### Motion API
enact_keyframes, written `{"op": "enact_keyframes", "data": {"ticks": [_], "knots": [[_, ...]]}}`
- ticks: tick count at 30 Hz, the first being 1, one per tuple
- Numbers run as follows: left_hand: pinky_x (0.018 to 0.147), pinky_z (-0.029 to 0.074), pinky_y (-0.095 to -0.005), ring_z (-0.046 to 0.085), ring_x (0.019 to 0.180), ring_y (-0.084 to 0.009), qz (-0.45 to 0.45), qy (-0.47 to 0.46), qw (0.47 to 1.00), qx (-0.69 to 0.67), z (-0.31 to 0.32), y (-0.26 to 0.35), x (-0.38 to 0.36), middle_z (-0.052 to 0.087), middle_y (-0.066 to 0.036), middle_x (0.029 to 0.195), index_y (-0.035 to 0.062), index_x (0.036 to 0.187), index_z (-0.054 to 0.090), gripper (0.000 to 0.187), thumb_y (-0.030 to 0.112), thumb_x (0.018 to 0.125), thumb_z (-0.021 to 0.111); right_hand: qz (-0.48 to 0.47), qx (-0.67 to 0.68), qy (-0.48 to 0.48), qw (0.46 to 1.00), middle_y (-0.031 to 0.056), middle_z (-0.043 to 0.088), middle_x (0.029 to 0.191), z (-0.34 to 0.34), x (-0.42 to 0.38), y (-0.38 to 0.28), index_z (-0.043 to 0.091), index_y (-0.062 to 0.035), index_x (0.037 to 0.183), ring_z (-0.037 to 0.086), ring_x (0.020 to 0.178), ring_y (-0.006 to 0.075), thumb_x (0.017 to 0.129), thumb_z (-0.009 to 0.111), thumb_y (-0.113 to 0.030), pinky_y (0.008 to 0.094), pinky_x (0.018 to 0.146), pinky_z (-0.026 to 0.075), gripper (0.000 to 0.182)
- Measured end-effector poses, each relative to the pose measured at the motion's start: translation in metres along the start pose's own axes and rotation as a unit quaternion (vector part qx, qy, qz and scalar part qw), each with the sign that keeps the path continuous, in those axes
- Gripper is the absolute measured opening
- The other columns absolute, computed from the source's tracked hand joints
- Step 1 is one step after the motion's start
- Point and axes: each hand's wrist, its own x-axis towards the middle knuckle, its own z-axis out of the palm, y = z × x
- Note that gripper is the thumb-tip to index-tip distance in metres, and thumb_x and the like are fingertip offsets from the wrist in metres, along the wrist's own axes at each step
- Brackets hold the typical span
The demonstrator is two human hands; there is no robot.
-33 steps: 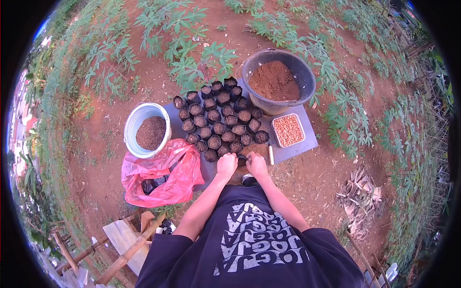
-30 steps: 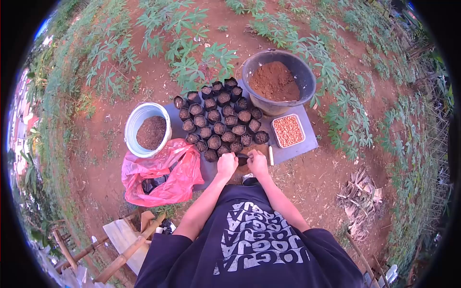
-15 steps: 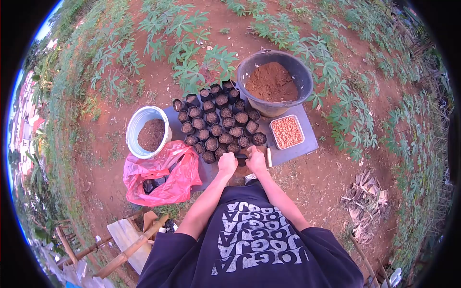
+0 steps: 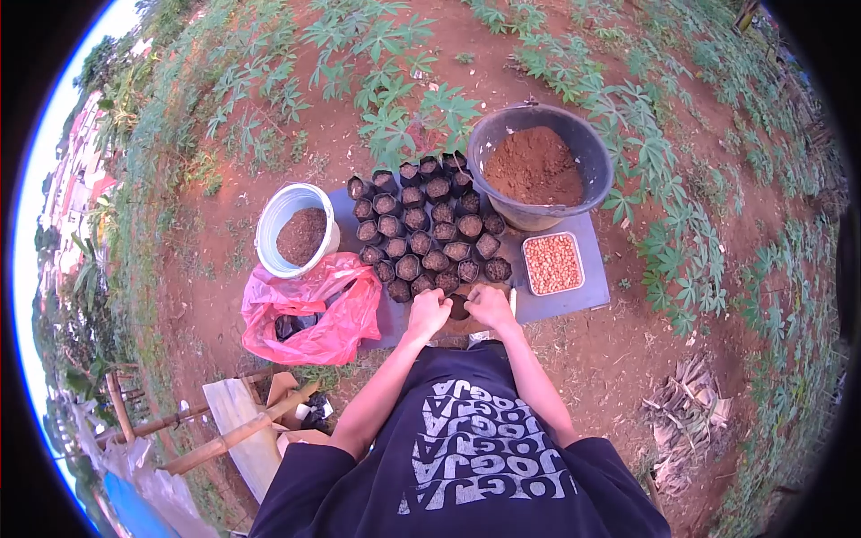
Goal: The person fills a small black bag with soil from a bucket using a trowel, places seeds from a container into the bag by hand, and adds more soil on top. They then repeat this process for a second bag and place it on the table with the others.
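While pinching what looked like the rim of a black bag (image 4: 459, 310) in the grip of left hand (image 4: 430, 314) and right hand (image 4: 491, 308), just below the filled bags (image 4: 420, 242) near the centre of the frame, probably called for light, even tension from both sides, sparing the thin wall. Best kept upright over the desk (image 4: 594, 276), without nudging its neighbours. Could not make out the contents.

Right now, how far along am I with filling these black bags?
The grouped black bags look done, soil showing inside. Your left hand and right hand seem to be working another bag, its fill unclear. Left: soil in the white bucket and dark tub, plus dark plastic, perhaps unused bags, in the pink bag.
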Motion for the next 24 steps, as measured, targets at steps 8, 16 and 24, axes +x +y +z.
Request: {"op": "enact_keyframes", "data": {"ticks": [8,16,24], "knots": [[0.100,0.044,-0.0678,0.051,0.127,-0.0381,-0.035,-0.176,0.635,-0.751,-0.052,0.056,-0.030,0.045,-0.017,0.145,0.0124,0.138,0.041,0.075,0.072,0.094,0.036,-0.083,0.283,-0.084,0.952,0.0058,0.068,0.073,-0.107,-0.060,-0.091,0.062,-0.0014,0.100,0.063,0.060,0.0092,0.083,0.065,-0.005,0.0253,0.057,0.050,0.017],[0.077,0.061,-0.0411,0.069,0.084,-0.0283,-0.202,-0.143,0.531,-0.811,0.028,0.057,0.006,0.068,-0.014,0.099,-0.0003,0.112,0.060,0.049,0.045,0.096,0.054,-0.043,0.386,-0.173,0.905,0.0015,0.064,0.081,-0.084,-0.012,-0.018,0.062,-0.0031,0.106,0.059,0.066,0.0072,0.089,0.065,-0.009,0.0221,0.061,0.048,0.018],[0.094,0.054,-0.0567,0.062,0.113,-0.0423,-0.161,-0.136,0.520,-0.828,-0.004,0.079,-0.029,0.062,-0.021,0.123,0.0075,0.134,0.052,0.046,0.037,0.098,0.047,0.088,0.218,-0.001,0.972,0.0120,0.070,0.084,-0.076,-0.029,0.069,0.067,-0.0006,0.100,0.069,0.076,0.0208,0.087,0.071,-0.034,0.0329,0.069,0.054,0.036]]}}
